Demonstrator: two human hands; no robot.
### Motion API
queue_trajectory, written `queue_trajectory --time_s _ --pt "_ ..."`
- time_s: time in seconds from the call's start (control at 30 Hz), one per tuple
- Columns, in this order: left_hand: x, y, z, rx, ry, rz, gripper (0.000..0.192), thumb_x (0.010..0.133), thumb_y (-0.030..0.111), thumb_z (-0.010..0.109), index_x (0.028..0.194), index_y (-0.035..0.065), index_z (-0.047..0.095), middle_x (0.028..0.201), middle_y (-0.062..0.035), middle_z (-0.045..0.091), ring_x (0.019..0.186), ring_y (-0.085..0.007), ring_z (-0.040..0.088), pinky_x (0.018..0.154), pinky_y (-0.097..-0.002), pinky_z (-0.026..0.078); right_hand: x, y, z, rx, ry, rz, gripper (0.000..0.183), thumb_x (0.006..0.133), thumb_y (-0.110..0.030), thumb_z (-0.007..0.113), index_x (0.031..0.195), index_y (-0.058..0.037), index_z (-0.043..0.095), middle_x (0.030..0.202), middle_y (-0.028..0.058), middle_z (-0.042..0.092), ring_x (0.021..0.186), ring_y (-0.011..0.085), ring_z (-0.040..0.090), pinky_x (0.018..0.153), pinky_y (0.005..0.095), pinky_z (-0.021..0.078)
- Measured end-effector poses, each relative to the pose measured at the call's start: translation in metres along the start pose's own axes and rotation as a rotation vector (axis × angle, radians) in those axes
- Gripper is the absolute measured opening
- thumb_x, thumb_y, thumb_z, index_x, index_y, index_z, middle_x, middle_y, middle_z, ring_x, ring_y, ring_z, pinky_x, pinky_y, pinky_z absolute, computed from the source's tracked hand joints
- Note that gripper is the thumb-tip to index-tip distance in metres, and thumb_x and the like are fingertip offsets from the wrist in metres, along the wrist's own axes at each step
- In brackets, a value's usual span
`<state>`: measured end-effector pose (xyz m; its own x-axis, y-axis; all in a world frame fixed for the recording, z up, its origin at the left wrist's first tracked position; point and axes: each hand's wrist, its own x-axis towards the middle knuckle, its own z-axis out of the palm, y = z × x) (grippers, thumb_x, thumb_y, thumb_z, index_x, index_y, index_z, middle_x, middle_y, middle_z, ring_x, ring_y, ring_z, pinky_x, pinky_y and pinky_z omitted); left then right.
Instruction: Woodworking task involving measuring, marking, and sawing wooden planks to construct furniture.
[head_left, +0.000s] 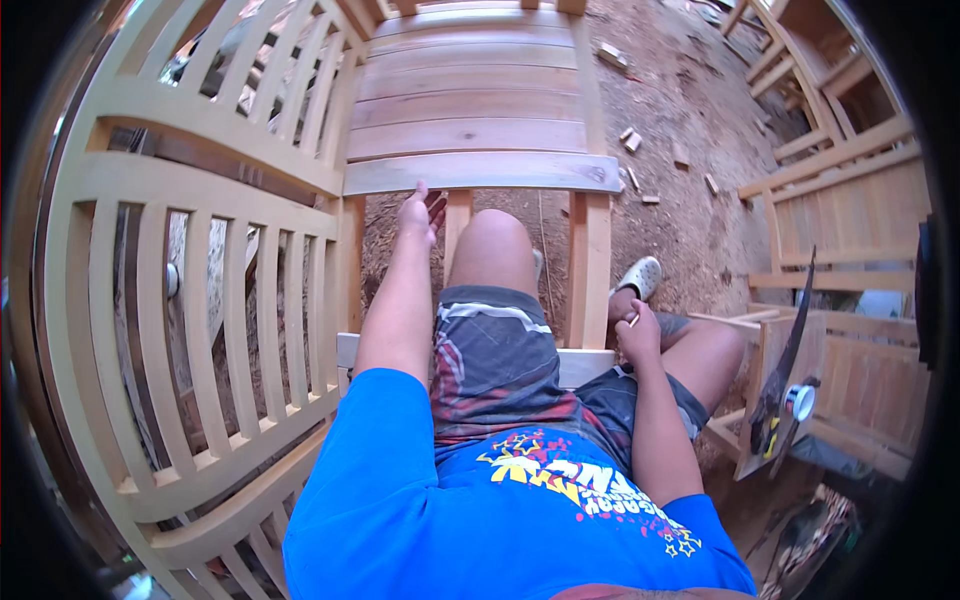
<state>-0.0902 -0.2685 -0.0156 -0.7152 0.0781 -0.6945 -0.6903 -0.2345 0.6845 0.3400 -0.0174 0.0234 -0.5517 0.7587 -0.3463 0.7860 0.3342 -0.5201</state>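
Observation:
My left hand (421, 216) reaches to the near edge of a pale wooden seat board (480, 172), fingers apart, with nothing held. One fingertip meets or nearly meets that board's edge; I cannot tell which. Beyond it, several flat slats (469, 105) form the seat of a wooden bench. Over my bent thigh, my right hand (639, 336) is closed around a small pale stick-like piece (634, 321), mostly hidden by the fingers. Two bare seat supports, a narrow rail (457, 225) and a thicker one (589, 270), run from under the board towards me.
A slatted wooden backrest (225, 300) rises along my left side. Small wood offcuts (634, 141) lie on the dirt floor (690, 97). At right are wooden furniture frames (847, 202) and a board holding a handsaw (787, 360) and a round tin (801, 402).

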Motion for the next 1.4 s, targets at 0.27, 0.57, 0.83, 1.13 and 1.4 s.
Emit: queue_trajectory --time_s 0.27,0.57,0.83,1.13,1.4 --pt "-0.014 0.014 -0.001 -0.028 0.077 0.051 0.015 0.107 0.028 0.065 0.113 0.0136 0.064 0.096 -0.0027 0.074 0.081 -0.0159 0.071 0.063 -0.0294 0.053 0.001 -0.015 0.005 -0.057 -0.092 0.003 0.061 0.081 -0.009 0.068 0.140 0.0005 0.062 0.110 0.0147 0.072 0.101 0.0284 0.072 0.093 0.0385 0.0576" --pt "-0.009 0.007 0.006 0.024 0.036 0.034 0.016 0.107 0.030 0.064 0.110 0.0133 0.064 0.091 -0.0031 0.073 0.079 -0.0179 0.072 0.061 -0.0306 0.053 -0.008 -0.015 -0.005 -0.073 -0.075 0.055 0.059 0.080 -0.011 0.067 0.137 0.0018 0.063 0.112 0.0194 0.073 0.108 0.0333 0.071 0.100 0.0413 0.0560" --pt "0.015 0.008 -0.013 0.014 0.050 0.015 0.024 0.108 0.037 0.062 0.109 0.0134 0.066 0.095 -0.0036 0.074 0.086 -0.0193 0.073 0.068 -0.0345 0.053 -0.012 -0.032 -0.010 0.009 -0.082 0.049 0.055 0.079 -0.009 0.068 0.133 0.0022 0.064 0.114 0.0212 0.070 0.108 0.0393 0.069 0.101 0.0448 0.0550" --pt "0.015 0.012 -0.002 -0.133 0.011 0.000 0.031 0.111 0.039 0.055 0.127 0.0143 0.065 0.113 -0.0075 0.073 0.109 -0.0258 0.067 0.097 -0.0421 0.053 -0.019 -0.027 -0.019 0.086 -0.047 0.074 0.052 0.083 -0.008 0.068 0.134 -0.0027 0.064 0.116 0.0205 0.069 0.110 0.0380 0.069 0.100 0.0450 0.0547" --pt "-0.036 0.043 0.019 -0.311 -0.168 0.127 0.033 0.112 0.041 0.054 0.125 0.0137 0.065 0.105 -0.0032 0.071 0.096 -0.0205 0.067 0.090 -0.0394 0.056 -0.010 -0.027 -0.004 0.100 -0.011 -0.019 0.055 0.083 -0.009 0.068 0.136 0.0009 0.063 0.116 0.0197 0.069 0.110 0.0364 0.068 0.100 0.0441 0.0548"
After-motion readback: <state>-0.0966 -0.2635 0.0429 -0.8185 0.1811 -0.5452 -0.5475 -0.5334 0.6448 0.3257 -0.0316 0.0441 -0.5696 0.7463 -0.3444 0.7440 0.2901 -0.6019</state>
